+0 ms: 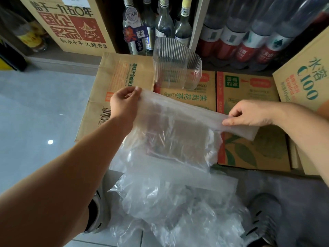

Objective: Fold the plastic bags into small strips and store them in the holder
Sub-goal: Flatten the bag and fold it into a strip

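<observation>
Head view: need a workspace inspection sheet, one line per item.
Surface: cardboard cartons lying flat on a tiled floor.
Job's things: plastic bag held up, not yet folded; holder, clear and ribbed, stands on the cartons, no bag seen inside; pile of bags lower down, near the feet.
Clutter: nothing seen.
Hands: left hand pinches the bag's upper left corner; right hand pinches its right edge.
Cables: nothing seen.
Surroundings: glass bottles, red-labelled bottles and printed boxes behind.
</observation>
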The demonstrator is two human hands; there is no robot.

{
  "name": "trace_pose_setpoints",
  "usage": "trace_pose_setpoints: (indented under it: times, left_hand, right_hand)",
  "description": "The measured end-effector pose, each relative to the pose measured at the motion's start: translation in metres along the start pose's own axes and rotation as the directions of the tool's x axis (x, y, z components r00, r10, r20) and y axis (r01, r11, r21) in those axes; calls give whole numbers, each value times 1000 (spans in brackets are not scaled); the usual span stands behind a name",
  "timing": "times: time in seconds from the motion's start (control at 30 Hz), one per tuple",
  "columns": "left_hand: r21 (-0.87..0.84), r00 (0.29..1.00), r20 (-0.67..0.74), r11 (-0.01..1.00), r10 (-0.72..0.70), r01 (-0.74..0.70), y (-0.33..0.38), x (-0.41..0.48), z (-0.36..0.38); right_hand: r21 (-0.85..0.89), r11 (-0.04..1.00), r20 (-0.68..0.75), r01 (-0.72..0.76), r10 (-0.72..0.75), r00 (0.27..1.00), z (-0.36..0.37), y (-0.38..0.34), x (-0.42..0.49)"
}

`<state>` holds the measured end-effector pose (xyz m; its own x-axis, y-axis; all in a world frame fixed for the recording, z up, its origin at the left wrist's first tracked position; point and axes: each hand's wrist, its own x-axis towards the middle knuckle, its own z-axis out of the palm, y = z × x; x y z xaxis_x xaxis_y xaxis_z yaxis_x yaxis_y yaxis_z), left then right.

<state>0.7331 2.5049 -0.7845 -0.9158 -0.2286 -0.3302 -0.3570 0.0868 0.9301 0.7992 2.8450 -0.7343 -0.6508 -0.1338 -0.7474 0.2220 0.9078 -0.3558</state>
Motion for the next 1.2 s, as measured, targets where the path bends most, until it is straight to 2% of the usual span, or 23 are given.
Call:
trace_pose_setpoints:
  times: [0.13,0.23,0.37,0.5,0.57,0.63,0.7,0.83,0.9,0.97,1.0,1.07,1.13,1.2]
  left_hand:
    - [65,998,-60,998,3,1,0,14,-15]
    - [185,994,-54,979,99,-88,-2,14,-17]
    - [401,968,6,886,251,-232,-7,10,-18]
    - [486,955,63,827,290,-283,-6,6,-11]
    - [544,948,70,784,312,-298,-4,4,-6]
    - [577,934,91,746,346,-333,-5,6,-2]
    - [568,927,110,743,358,-354,-6,11,1]
    - [520,962,70,813,264,-261,-3,18,9]
    - [474,979,24,860,201,-188,-1,22,11]
    - [422,989,2,896,150,-137,1,25,12]
    - [379,993,-1,919,118,-109,2,26,11]
    - [347,997,14,935,80,-80,3,27,10]
    - [398,995,17,913,95,-94,2,26,10]
    - [405,992,-30,909,121,-99,1,27,9]
  right_hand:
    - [25,997,-39,-67,68,997,7,18,-2]
    - [133,986,-155,-101,122,980,6,23,-5]
    - [259,957,-372,-128,221,902,1,29,-6]
    - [222,953,-479,-206,291,828,-1,27,-5]
    - [296,927,-526,-230,359,771,2,25,0]
    - [424,888,-582,-181,420,696,7,24,6]
    - [531,844,-641,-73,456,617,11,26,13]
    - [663,745,-664,74,539,519,13,25,23]
    - [753,643,-607,138,600,521,9,26,31]
    - [825,538,-529,173,627,572,6,28,38]
    - [836,522,-508,171,616,602,6,29,42]
    - [798,589,-524,125,576,627,7,34,45]
    - [737,668,-595,99,572,565,9,36,45]
    - [705,701,-648,109,574,502,10,36,46]
